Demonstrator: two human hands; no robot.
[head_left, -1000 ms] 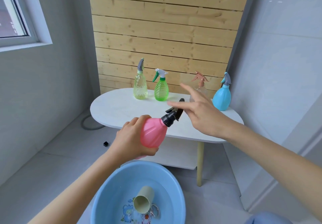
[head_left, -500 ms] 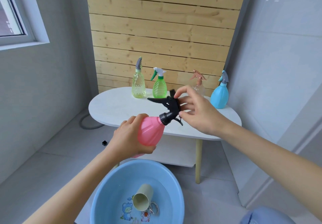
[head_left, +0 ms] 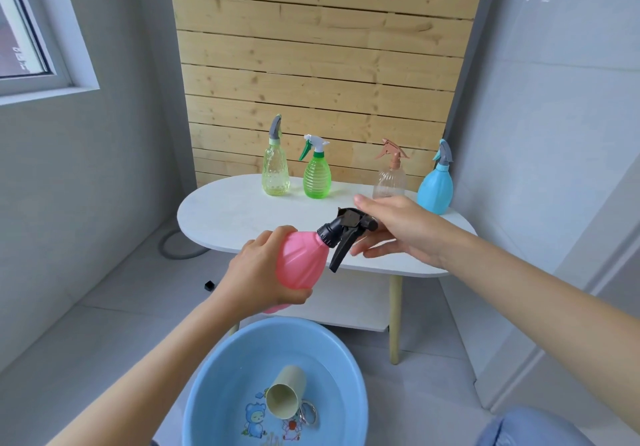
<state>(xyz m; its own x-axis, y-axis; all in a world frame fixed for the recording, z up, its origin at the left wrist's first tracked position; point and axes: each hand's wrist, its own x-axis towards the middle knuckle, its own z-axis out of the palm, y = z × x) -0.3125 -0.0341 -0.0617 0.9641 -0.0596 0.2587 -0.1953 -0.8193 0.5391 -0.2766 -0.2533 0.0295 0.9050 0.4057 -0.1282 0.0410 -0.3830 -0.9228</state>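
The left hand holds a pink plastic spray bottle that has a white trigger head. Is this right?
Not quite. The head view shows the trigger head is black, not white. The left hand holds the pink plastic spray bottle.

The pink bottle [head_left: 303,262] is smooth translucent plastic, its spray head [head_left: 346,229] matt black plastic, the wall panel [head_left: 322,74] knotty bare wood.
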